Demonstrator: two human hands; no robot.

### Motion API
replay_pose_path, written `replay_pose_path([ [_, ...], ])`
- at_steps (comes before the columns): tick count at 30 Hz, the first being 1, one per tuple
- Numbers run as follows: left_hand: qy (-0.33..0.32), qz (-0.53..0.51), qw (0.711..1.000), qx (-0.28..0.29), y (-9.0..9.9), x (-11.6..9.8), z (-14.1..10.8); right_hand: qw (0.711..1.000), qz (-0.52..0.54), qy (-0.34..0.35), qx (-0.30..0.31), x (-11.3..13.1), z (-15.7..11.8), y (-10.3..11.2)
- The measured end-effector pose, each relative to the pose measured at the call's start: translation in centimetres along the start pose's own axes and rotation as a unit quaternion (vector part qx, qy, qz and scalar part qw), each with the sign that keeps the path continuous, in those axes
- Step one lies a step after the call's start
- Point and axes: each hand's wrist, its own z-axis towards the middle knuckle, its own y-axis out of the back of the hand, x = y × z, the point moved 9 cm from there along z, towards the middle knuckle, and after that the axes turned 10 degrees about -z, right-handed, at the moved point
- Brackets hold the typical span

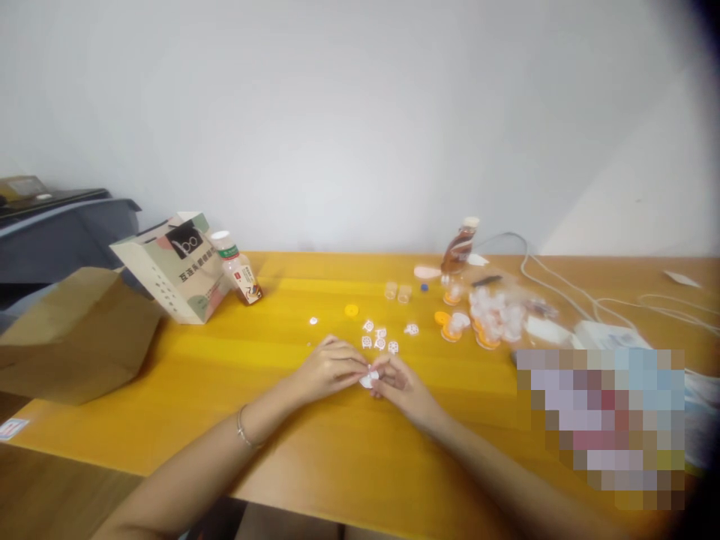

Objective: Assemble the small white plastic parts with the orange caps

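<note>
My left hand and my right hand meet over the yellow table, both pinching one small white piece between their fingertips. A thin bracelet circles my left wrist. Just beyond the hands lie several small white patterned pieces scattered on the tabletop. A yellow round cap and a tiny white piece lie farther back.
A printed paper bag and a tilted drink bottle stand at the back left, a brown paper bag at the left edge. At the back right are a brown bottle, a clear bag of white and orange parts and white cables.
</note>
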Motion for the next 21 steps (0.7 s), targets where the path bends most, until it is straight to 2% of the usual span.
replay_pose_path([
  [4, 0.016, -0.041, 0.999, -0.004, -0.2, 0.3, 0.0, 1.000, 0.000, 0.003, -0.001, -0.2, 0.1, 0.1],
  [8, 0.075, -0.131, 0.988, -0.020, -0.3, 1.0, 0.1, 1.000, 0.002, -0.006, -0.007, -0.4, 0.1, 0.2],
  [12, 0.191, -0.238, 0.951, -0.060, -0.3, 2.9, -0.4, 1.000, 0.011, -0.009, -0.015, -0.6, 0.1, 0.4],
  [15, 0.262, -0.298, 0.916, -0.058, -1.0, 4.1, -0.9, 1.000, 0.016, -0.012, -0.015, -0.8, 0.1, 0.4],
  [21, 0.314, -0.400, 0.860, -0.046, -2.9, 4.8, -1.4, 1.000, 0.015, -0.022, -0.012, -0.9, 0.0, 0.2],
])
